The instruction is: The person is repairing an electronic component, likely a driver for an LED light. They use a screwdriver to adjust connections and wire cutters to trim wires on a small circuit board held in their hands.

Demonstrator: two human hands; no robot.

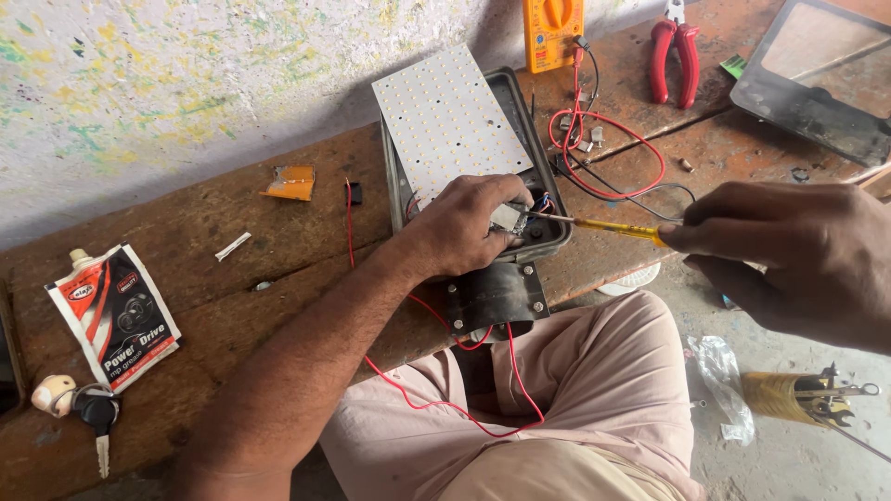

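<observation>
My left hand (469,227) rests on the near end of a grey lamp housing (548,237) and pinches a small grey part (507,216) with coloured wires inside it. My right hand (798,260) grips a thin yellow-handled screwdriver (617,228), its metal tip reaching the grey part. A white board of small light dots (450,121) lies tilted over the far half of the housing. A black bracket (492,297) hangs off the housing's near end, over my lap. A loose red wire (445,399) trails from the housing across my trousers.
The wooden bench (232,288) carries a white and red pouch (116,315), keys (93,413), an orange scrap (292,183), a yellow meter (552,32) with red and black leads (613,158), red-handled pliers (676,60) and a dark framed glass panel (817,74). Tools lie on the floor (817,394).
</observation>
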